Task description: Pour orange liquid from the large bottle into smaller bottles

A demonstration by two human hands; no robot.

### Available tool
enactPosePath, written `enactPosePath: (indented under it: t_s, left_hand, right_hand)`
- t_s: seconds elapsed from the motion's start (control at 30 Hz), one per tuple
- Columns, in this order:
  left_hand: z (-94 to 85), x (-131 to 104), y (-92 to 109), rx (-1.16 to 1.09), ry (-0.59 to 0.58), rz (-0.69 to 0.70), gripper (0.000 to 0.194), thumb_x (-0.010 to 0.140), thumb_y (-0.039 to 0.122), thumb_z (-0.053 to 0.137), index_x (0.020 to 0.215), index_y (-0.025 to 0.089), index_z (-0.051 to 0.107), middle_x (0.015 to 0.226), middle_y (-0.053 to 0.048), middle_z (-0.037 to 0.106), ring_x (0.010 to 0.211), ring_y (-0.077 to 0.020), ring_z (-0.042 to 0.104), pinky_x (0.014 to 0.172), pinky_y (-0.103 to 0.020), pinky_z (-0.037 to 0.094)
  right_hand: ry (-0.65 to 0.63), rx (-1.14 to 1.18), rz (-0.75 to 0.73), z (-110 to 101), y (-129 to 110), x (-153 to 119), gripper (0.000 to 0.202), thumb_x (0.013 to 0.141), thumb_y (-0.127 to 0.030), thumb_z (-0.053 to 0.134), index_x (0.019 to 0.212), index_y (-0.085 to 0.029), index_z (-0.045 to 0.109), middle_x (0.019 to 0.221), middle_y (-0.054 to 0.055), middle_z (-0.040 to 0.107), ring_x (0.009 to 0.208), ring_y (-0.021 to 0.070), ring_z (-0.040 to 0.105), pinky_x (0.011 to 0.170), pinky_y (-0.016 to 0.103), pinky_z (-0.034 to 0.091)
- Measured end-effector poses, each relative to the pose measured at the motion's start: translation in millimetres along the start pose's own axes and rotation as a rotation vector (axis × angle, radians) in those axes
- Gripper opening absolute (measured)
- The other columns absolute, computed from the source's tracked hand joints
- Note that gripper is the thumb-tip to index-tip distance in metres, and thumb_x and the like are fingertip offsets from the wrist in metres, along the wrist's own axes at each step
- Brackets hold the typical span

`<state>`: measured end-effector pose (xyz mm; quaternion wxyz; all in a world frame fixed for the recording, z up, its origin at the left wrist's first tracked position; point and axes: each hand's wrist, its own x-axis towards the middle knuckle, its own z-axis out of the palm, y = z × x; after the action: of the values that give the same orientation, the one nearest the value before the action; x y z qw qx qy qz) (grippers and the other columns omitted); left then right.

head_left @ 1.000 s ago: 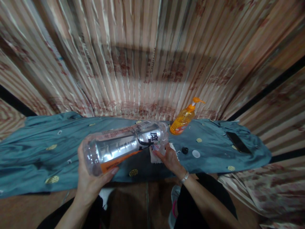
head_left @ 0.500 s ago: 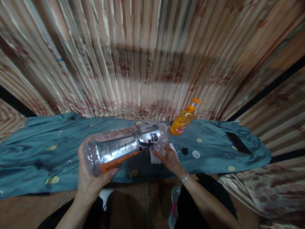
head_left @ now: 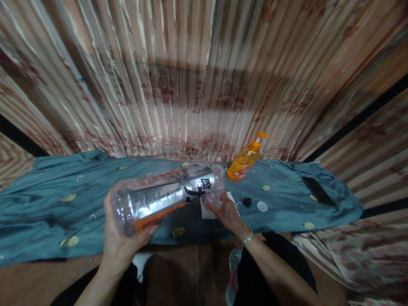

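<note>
A large clear plastic bottle (head_left: pixel 165 195) with a black and orange label lies tilted on its side above the table. My left hand (head_left: pixel 119 238) grips its base end. My right hand (head_left: pixel 225 210) is at the neck end, fingers closed on a white cloth (head_left: pixel 207 210) pressed against the bottle. The bottle's mouth is hidden behind my right hand and the cloth.
A teal cloth (head_left: pixel 57 199) with gold marks covers the table. An orange pump bottle (head_left: pixel 247 159) stands at the back. A small black cap (head_left: pixel 247 201) and a white disc (head_left: pixel 262 206) lie right of my hand. A dark phone (head_left: pixel 318 191) lies far right. Striped curtains hang behind.
</note>
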<state>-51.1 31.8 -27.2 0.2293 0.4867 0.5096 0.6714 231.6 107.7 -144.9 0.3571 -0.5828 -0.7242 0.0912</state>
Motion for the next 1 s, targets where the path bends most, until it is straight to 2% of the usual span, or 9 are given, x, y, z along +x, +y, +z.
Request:
enactPosePath:
  t_s: [0.1,0.23,0.4,0.57,0.73,0.87,1.0]
  left_hand:
    - [-0.1,-0.4,0.1,-0.007,0.007,0.001,0.1,0.045,0.047,0.092,0.136,0.034,0.054,0.14,-0.011,0.06,0.134,-0.0459,0.053,0.116,-0.072,0.034]
    - [-1.8,-0.5,-1.7,-0.004,0.007,-0.004,0.1,0.045,0.047,0.092,0.137,0.034,0.054,0.141,-0.01,0.059,0.135,-0.0451,0.052,0.119,-0.07,0.033]
    - [-0.9,1.2,1.4,0.008,0.027,-0.02,0.101,0.04,0.045,0.093,0.133,0.033,0.057,0.14,-0.011,0.059,0.137,-0.0489,0.049,0.119,-0.073,0.03]
    - [1.6,1.7,8.6,0.023,0.033,-0.051,0.1,0.038,0.045,0.093,0.13,0.031,0.058,0.135,-0.013,0.061,0.132,-0.0508,0.054,0.113,-0.074,0.038]
    - [0.4,-0.5,1.4,0.008,0.031,-0.058,0.102,0.041,0.047,0.092,0.135,0.034,0.055,0.141,-0.009,0.059,0.138,-0.0462,0.051,0.118,-0.069,0.036]
    - [-0.2,-0.2,2.7,0.029,0.036,-0.05,0.1,0.04,0.047,0.092,0.133,0.033,0.056,0.139,-0.009,0.061,0.136,-0.0465,0.053,0.118,-0.068,0.036]
    - [1.2,1.3,8.8,0.043,0.014,-0.02,0.097,0.042,0.045,0.092,0.131,0.032,0.057,0.135,-0.01,0.063,0.129,-0.0453,0.059,0.113,-0.066,0.044]
  right_hand:
    - [-0.012,0.011,0.004,-0.3,-0.2,-0.3,0.044,0.087,-0.038,0.072,0.125,-0.021,0.057,0.094,0.013,0.077,0.083,0.0315,0.076,0.072,0.047,0.065]
    - [-0.032,0.008,0.027,-1.2,-1.2,-0.3,0.047,0.084,-0.036,0.075,0.125,-0.021,0.058,0.093,0.013,0.076,0.085,0.0334,0.076,0.072,0.048,0.065]
    - [-0.06,0.048,0.062,-5.1,-5.5,1.5,0.049,0.084,-0.036,0.076,0.126,-0.021,0.056,0.099,0.014,0.077,0.091,0.0352,0.076,0.076,0.051,0.065]
    - [-0.069,0.094,0.049,-7.5,-9.1,1.7,0.049,0.085,-0.035,0.075,0.127,-0.025,0.053,0.106,0.012,0.077,0.095,0.0324,0.076,0.081,0.049,0.065]
    - [-0.061,0.076,0.066,-6.8,-9.3,0.8,0.047,0.084,-0.038,0.075,0.124,-0.024,0.055,0.102,0.013,0.077,0.093,0.0331,0.076,0.079,0.049,0.065]
    - [-0.04,0.051,0.066,-5.1,-7.8,0.5,0.046,0.083,-0.037,0.076,0.122,-0.02,0.057,0.101,0.015,0.077,0.095,0.035,0.076,0.081,0.051,0.064]
    - [-0.025,0.049,0.037,-3.8,-5.4,0.4,0.047,0.082,-0.032,0.077,0.124,-0.022,0.058,0.102,0.014,0.077,0.094,0.0335,0.076,0.08,0.05,0.065]
